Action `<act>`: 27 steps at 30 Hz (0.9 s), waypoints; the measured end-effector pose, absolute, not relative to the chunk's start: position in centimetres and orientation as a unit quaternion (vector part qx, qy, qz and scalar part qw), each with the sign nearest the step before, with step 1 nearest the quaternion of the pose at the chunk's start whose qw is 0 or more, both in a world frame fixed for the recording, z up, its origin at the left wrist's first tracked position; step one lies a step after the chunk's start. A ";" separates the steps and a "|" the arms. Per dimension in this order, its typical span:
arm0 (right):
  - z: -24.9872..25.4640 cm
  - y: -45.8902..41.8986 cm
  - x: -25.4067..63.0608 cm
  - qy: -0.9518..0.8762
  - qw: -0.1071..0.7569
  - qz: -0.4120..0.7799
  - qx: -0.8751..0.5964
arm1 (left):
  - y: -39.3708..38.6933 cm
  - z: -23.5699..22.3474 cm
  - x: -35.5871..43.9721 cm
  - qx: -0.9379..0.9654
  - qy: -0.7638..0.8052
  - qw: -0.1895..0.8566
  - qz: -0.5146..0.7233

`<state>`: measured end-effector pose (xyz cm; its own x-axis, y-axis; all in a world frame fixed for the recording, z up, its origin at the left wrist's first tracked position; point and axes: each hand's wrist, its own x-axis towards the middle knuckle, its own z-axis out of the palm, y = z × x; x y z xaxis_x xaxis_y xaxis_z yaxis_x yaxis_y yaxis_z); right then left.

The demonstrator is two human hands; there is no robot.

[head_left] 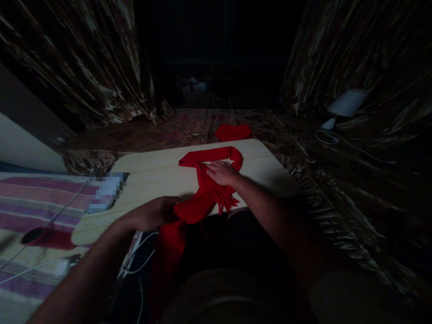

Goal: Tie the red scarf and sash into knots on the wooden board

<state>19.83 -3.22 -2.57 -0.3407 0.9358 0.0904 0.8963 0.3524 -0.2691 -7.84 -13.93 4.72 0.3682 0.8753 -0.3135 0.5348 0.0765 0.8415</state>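
Note:
A red fringed scarf [202,180] lies bent across a light wooden board [151,175] and hangs off its near edge toward my lap. My right hand [222,173] rests flat on the scarf near the middle of the board, fingers stretched out. My left hand [158,213] is at the board's near edge with its fingers closed on a bunched part of the scarf. A second red cloth [233,132] lies on the patterned floor beyond the board.
A striped blanket [30,202] with white cables [135,265] lies to the left. Dark shiny curtains [84,67] hang on both sides. A white lamp-like object [346,105] and a cord sit at the right. The room is dim.

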 end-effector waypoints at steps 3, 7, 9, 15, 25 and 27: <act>-2.8 -3.1 19.9 -0.816 0.122 0.082 -0.559 | -12.1 6.4 -10.0 0.660 0.475 0.566 0.138; -3.1 -3.0 19.9 -0.817 0.132 0.083 -0.555 | -9.0 8.7 -10.1 0.690 0.517 0.491 0.125; -3.1 -2.9 19.9 -0.817 0.128 0.082 -0.556 | -7.8 9.4 -8.7 0.749 0.547 0.370 0.051; -3.1 -3.0 19.9 -0.812 0.131 0.081 -0.563 | -7.6 7.2 -3.6 0.836 0.543 0.082 0.012; -2.8 -3.1 19.9 -0.813 0.124 0.094 -0.561 | -5.3 6.1 -9.1 0.771 0.621 0.087 -0.107; -2.9 -3.0 19.9 -0.813 0.121 0.092 -0.562 | -5.8 7.0 -8.7 0.782 0.616 0.018 -0.100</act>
